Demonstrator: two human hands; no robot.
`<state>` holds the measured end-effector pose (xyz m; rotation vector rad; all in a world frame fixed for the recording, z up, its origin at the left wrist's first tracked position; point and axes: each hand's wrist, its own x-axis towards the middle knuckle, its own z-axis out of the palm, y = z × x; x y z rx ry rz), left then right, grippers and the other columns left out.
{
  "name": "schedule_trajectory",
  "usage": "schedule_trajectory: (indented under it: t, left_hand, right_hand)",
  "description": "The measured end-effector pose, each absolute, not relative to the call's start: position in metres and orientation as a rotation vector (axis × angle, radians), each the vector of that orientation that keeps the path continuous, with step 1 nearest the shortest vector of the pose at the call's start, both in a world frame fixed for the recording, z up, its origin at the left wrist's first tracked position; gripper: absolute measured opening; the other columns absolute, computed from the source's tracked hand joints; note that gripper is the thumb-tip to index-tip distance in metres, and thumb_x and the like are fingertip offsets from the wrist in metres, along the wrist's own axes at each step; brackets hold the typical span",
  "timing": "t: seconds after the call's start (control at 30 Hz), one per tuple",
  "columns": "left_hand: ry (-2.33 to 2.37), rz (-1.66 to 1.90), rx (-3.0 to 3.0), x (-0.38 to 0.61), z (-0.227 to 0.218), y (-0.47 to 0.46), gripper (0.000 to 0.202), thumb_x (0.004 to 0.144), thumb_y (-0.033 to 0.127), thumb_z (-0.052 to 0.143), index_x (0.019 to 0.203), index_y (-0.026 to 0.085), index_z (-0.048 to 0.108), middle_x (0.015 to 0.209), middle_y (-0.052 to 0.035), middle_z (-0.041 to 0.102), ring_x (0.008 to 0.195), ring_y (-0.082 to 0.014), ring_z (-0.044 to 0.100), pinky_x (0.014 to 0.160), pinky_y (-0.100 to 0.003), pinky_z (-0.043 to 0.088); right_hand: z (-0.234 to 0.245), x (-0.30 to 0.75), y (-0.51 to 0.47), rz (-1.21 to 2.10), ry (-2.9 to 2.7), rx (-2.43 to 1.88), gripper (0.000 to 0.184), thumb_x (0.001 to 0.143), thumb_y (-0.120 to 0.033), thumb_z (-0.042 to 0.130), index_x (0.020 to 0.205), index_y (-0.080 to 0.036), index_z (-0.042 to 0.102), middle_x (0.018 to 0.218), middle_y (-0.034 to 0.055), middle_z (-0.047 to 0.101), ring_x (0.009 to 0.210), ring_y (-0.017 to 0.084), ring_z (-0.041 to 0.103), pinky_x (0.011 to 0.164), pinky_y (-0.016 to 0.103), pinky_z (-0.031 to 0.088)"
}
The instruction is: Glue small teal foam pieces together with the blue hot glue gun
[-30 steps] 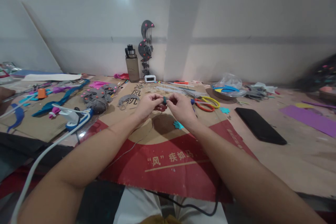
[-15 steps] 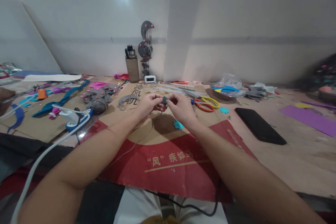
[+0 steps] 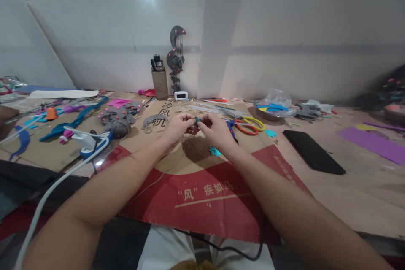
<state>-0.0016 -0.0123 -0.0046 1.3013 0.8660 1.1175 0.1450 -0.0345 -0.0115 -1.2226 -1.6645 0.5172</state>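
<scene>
Above the cardboard sheet (image 3: 202, 211), my left hand (image 3: 181, 128) and my right hand (image 3: 217, 130) meet with a small dark green piece (image 3: 197, 121) pinched between their fingertips. The piece looks like felt or foam, but its exact kind is too small to make out. A thin grey string (image 3: 164, 171) trails from below my left hand across the cardboard. Just under my right wrist lies a turquoise cut-out (image 3: 215, 151). Beside my right hand is a blue-handled tool (image 3: 232, 126), partly hidden, and farther right are scissors (image 3: 248, 126) with red and yellow handles.
At left stand a blue-and-white power strip (image 3: 95, 143) with a white cable, and grey yarn (image 3: 117, 126). A bottle (image 3: 160, 79) and small white clock (image 3: 181, 95) stand at the back. A black phone (image 3: 313, 152) lies right. Another person's hand (image 3: 8, 114) shows far left.
The green piece has turned and shifted slightly left between my fingertips. Both hands stay in nearly the same place, and more of the blue-handled tool shows.
</scene>
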Motion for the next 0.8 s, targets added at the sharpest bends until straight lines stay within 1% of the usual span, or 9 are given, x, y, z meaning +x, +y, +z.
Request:
schedule_trajectory:
  t: [0.13, 0.2, 0.27, 0.33, 0.43, 0.53, 0.63, 0.7, 0.8]
  left_hand:
    - [0.908, 1.185, 1.31, -0.002, -0.002, -0.014, 0.021, 0.068, 0.026, 0.072, 0.078, 0.014, 0.058, 0.06, 0.0019, 0.058, 0.05, -0.0074, 0.054, 0.042, -0.017, 0.036]
    - [0.915, 1.194, 1.312, -0.002, -0.002, -0.014, 0.02, 0.068, 0.027, 0.072, 0.079, 0.014, 0.06, 0.056, 0.0037, 0.053, 0.046, -0.0053, 0.048, 0.039, -0.016, 0.029]
    - [0.906, 1.187, 1.3, -0.002, -0.005, -0.013, 0.021, 0.068, 0.028, 0.072, 0.078, 0.015, 0.06, 0.054, 0.0054, 0.05, 0.043, -0.0039, 0.043, 0.039, -0.016, 0.027]
    - [0.891, 1.166, 1.301, -0.002, -0.008, -0.012, 0.023, 0.068, 0.03, 0.074, 0.077, 0.015, 0.059, 0.053, 0.0057, 0.05, 0.043, -0.0039, 0.041, 0.04, -0.017, 0.028]
    - [0.885, 1.102, 1.341, -0.002, -0.01, -0.011, 0.028, 0.065, 0.033, 0.077, 0.078, 0.015, 0.059, 0.055, 0.0045, 0.053, 0.044, -0.0043, 0.044, 0.043, -0.017, 0.031]
    - [0.877, 0.999, 1.379, -0.005, -0.007, -0.01, 0.032, 0.065, 0.037, 0.077, 0.08, 0.014, 0.061, 0.064, 0.001, 0.058, 0.05, -0.0059, 0.051, 0.044, -0.018, 0.035]
    - [0.85, 0.943, 1.382, -0.01, -0.001, -0.008, 0.036, 0.07, 0.047, 0.072, 0.078, 0.014, 0.062, 0.069, -0.0012, 0.059, 0.052, -0.0067, 0.051, 0.043, -0.018, 0.036]
    - [0.844, 0.922, 1.382, -0.013, 0.001, -0.006, 0.039, 0.073, 0.053, 0.067, 0.075, 0.014, 0.062, 0.063, -0.0003, 0.055, 0.049, -0.0064, 0.047, 0.043, -0.019, 0.035]
    - [0.851, 0.853, 1.435, -0.016, 0.001, -0.003, 0.04, 0.074, 0.054, 0.067, 0.072, 0.014, 0.061, 0.056, 0.0015, 0.051, 0.046, -0.0062, 0.045, 0.043, -0.019, 0.035]
  right_hand:
    - [-0.02, 0.146, -0.027, 0.586, -1.626, -1.212, 0.017, 0.073, -0.033, 0.059, 0.082, -0.02, 0.053, 0.073, -0.0011, 0.057, 0.066, 0.014, 0.051, 0.063, 0.028, 0.04]
    - [-0.023, 0.148, -0.023, 0.634, -1.574, -1.197, 0.016, 0.073, -0.034, 0.057, 0.079, -0.02, 0.053, 0.07, -0.0018, 0.055, 0.064, 0.014, 0.049, 0.063, 0.028, 0.04]
    - [-0.025, 0.15, -0.019, 0.686, -1.523, -1.179, 0.014, 0.074, -0.034, 0.055, 0.076, -0.02, 0.052, 0.068, -0.0019, 0.054, 0.064, 0.014, 0.049, 0.062, 0.028, 0.041]
    - [-0.025, 0.151, -0.018, 0.749, -1.472, -1.157, 0.013, 0.074, -0.033, 0.053, 0.075, -0.02, 0.051, 0.066, -0.0018, 0.055, 0.064, 0.014, 0.051, 0.063, 0.028, 0.043]
    - [-0.02, 0.151, -0.019, 0.884, -1.412, -1.127, 0.01, 0.076, -0.03, 0.051, 0.078, -0.021, 0.048, 0.065, -0.0029, 0.056, 0.062, 0.013, 0.056, 0.063, 0.029, 0.048]
    - [-0.016, 0.152, -0.02, 0.943, -1.44, -1.126, 0.007, 0.077, -0.028, 0.048, 0.081, -0.022, 0.046, 0.066, -0.0042, 0.055, 0.056, 0.011, 0.054, 0.056, 0.026, 0.048]
    - [-0.015, 0.155, -0.019, 0.895, -1.543, -1.162, 0.006, 0.078, -0.025, 0.047, 0.082, -0.022, 0.049, 0.068, -0.003, 0.056, 0.058, 0.011, 0.052, 0.051, 0.024, 0.046]
    - [-0.016, 0.157, -0.019, 0.824, -1.641, -1.179, 0.008, 0.079, -0.023, 0.046, 0.083, -0.021, 0.053, 0.07, -0.0016, 0.057, 0.062, 0.013, 0.052, 0.052, 0.024, 0.045]
    - [-0.016, 0.158, -0.02, 0.642, -1.785, -1.162, 0.013, 0.082, -0.022, 0.046, 0.087, -0.02, 0.058, 0.072, -0.0006, 0.059, 0.065, 0.013, 0.053, 0.057, 0.026, 0.042]
